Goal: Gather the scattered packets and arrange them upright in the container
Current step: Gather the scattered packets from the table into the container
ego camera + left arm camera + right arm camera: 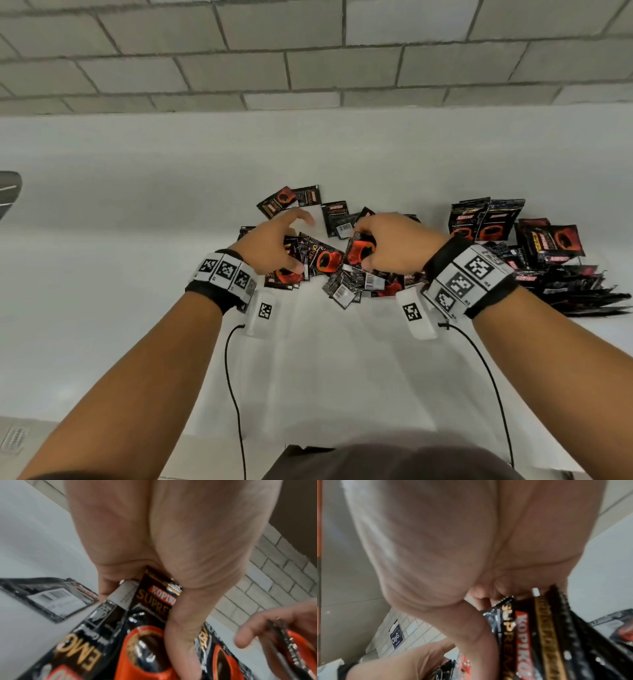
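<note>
Left hand (171,574) apparently grips packets (154,608), blue sign (396,638) right-wrist-only

Head view: bright, even, diffuse light; the white table (137,240) is close to overexposed, with only faint soft shadows under the packets (329,260). Wide-angle bending curves the wall tiles (308,68) toward the frame edges; slight softness overall. Both wrist views: dimmer, strong motion blur. The left hand (171,547) and right hand (445,540) fill the frames, out of focus; packet print smeared yet partly legible, small glints on foil.
</note>
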The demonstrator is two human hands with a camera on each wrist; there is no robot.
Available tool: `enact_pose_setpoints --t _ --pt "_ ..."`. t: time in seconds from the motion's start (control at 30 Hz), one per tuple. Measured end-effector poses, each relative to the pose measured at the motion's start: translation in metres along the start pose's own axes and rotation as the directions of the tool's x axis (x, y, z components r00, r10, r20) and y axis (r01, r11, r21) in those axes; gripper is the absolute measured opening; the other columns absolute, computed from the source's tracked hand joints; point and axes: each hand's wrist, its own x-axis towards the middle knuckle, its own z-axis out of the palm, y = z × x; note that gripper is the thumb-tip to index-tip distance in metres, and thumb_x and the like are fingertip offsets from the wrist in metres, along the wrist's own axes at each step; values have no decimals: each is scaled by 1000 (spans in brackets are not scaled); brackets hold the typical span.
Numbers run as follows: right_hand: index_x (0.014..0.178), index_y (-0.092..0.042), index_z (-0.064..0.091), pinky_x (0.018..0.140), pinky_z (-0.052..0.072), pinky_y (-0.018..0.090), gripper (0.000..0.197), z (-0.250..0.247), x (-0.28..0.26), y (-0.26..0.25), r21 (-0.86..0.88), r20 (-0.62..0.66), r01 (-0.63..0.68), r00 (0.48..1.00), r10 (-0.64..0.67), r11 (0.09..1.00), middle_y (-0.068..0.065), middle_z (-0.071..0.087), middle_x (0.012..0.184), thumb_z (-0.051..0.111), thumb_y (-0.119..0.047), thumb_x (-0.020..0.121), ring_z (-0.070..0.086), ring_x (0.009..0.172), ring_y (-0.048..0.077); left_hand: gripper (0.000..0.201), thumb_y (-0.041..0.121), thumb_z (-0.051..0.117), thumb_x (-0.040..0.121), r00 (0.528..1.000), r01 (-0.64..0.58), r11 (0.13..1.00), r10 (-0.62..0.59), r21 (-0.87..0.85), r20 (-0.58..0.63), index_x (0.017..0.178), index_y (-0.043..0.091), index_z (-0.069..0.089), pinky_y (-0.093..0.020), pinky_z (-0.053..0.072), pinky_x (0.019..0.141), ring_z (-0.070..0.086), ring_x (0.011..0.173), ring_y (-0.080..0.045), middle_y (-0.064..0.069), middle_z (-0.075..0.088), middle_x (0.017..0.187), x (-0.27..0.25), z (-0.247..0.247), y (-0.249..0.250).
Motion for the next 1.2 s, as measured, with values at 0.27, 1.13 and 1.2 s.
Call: enact_pose_setpoints --t 0.27,1.13,1.2 --pt "147 -11 40 96 51 34 70 43 21 -7 -185 178 60 984 -26 981 11 55 138 70 -19 84 55 122 27 21 21 86 77 986 164 969 -156 183 -59 91 30 72 -24 46 64 68 81 -13 7 72 86 -18 -48 -22" --pt "116 -35 66 75 44 14 36 -27 -134 50 270 -180 46 984 3 962 -19 68 98 81 -30 83 62 89 1 16 26 88 79 988 103 995 -100 18 -120 87 31 75 -25 49 68 70 74 -2 13 75 76 -38 -1 64" --pt "104 -43 67 77 46 11 32 -49 -163 79 349 -291 21 953 87 937 -29 72 98 82 -28 81 64 89 -8 21 27 85 81 979 -43 998 35 -36 -200 99 32 75 -21 51 75 69 83 4 17 75 88 -38 22 102"
